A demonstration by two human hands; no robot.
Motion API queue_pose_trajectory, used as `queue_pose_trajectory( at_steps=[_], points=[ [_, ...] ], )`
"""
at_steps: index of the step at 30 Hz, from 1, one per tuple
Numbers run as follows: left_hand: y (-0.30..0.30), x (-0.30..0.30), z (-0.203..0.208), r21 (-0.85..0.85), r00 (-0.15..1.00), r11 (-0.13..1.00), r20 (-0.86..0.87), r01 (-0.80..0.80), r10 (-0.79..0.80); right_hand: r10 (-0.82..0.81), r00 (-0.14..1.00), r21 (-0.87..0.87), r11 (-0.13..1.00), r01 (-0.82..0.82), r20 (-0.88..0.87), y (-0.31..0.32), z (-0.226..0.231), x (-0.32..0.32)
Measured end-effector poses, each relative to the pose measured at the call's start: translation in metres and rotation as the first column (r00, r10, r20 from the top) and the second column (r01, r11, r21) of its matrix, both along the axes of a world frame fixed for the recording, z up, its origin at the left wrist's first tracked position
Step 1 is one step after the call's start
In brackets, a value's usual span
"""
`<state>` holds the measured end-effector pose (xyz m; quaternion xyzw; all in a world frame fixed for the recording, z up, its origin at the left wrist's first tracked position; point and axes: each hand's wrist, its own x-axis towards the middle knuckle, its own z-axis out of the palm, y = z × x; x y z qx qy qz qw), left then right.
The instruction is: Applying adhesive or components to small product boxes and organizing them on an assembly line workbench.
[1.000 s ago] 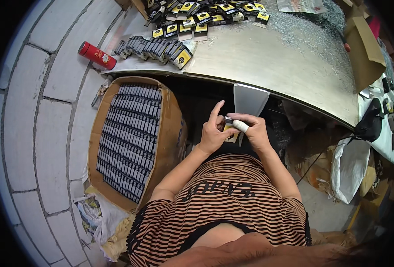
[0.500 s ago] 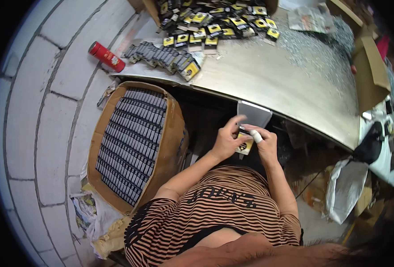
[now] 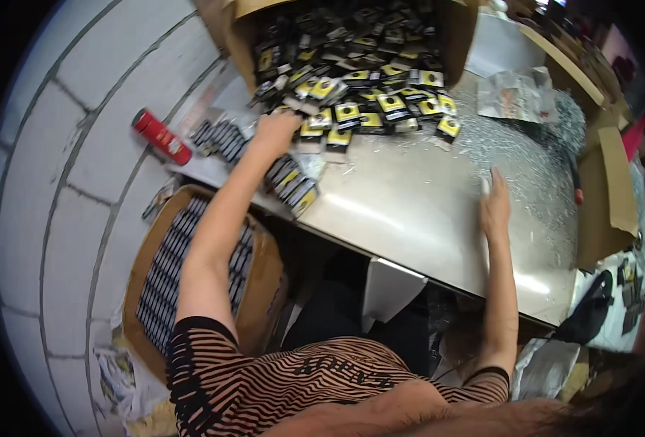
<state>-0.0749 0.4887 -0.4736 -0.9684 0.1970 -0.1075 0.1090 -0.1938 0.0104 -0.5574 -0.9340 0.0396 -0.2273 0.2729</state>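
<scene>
My left hand [image 3: 277,132] reaches across the table to the near left edge of a heap of small black, yellow and white boxes [image 3: 392,104]. Its fingers bend down among the boxes; their tips are blurred, and whether they grip one cannot be made out. Just below that wrist runs a slanting row of similar small boxes [image 3: 286,182], partly covered by my forearm. Over on the right, my right hand [image 3: 496,211] is open above the metal tabletop, fingers stretched forward, one wrapped in white. Beside it lie many thin, shiny metal pieces [image 3: 534,189], too small to name.
The heap spills from a cardboard box [image 3: 459,40]. Left of the table, another carton [image 3: 260,273] holds packed rows of small boxes, under my left arm. A red flask [image 3: 161,137] lies near the wall. A white drawer-like panel [image 3: 392,290] juts from the table's front edge [image 3: 337,244].
My hands have parted from in front of my body, where a small yellow box was between them. The left has gone to the heap, the right out over the tabletop. The view has shifted.
</scene>
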Motion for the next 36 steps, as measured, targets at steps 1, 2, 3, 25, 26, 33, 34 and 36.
queue_pose_trajectory(
  at_steps=[1, 2, 3, 25, 26, 33, 34, 36],
  points=[
    [0.008, 0.023, -0.019, 0.064, 0.996, 0.995, -0.053, 0.071, -0.068, -0.016, 0.999, -0.052, 0.998, 0.018, 0.049, -0.021, -0.019, 0.024],
    [0.014, 0.038, -0.03, 0.119, 0.986, 0.993, -0.167, 0.023, -0.003, -0.041, 0.994, -0.208, 0.978, 0.019, -0.1, -0.017, -0.017, 0.033],
    [0.025, 0.051, -0.045, 0.074, 0.981, 0.997, -0.188, -0.033, 0.047, -0.083, 0.967, -0.352, 0.936, -0.008, -0.242, 0.0, -0.013, 0.038],
    [-0.153, -0.103, 0.009, -0.463, 0.967, 0.868, -0.082, 0.177, -0.24, 0.172, 0.976, 0.089, 0.983, -0.161, -0.134, 0.034, 0.014, -0.062],
    [-0.153, -0.112, 0.015, -0.402, 0.969, 0.915, -0.21, 0.033, -0.127, 0.137, 0.986, 0.18, 0.977, -0.118, -0.099, 0.026, 0.018, -0.071],
    [-0.185, -0.118, -0.066, -0.352, 0.986, 0.926, -0.141, -0.138, 0.093, 0.035, 0.995, -0.098, 0.994, -0.044, -0.093, 0.088, -0.011, -0.026],
    [-0.186, -0.136, -0.051, -0.539, 0.987, 0.84, -0.16, -0.067, -0.024, 0.129, 0.984, -0.21, 0.966, -0.153, -0.123, 0.089, -0.017, -0.022],
    [-0.172, -0.17, -0.056, -0.892, 0.988, 0.449, -0.017, 0.055, -0.155, 0.154, 0.982, -0.368, 0.912, -0.183, -0.109, 0.103, -0.015, -0.028]
  ],
)
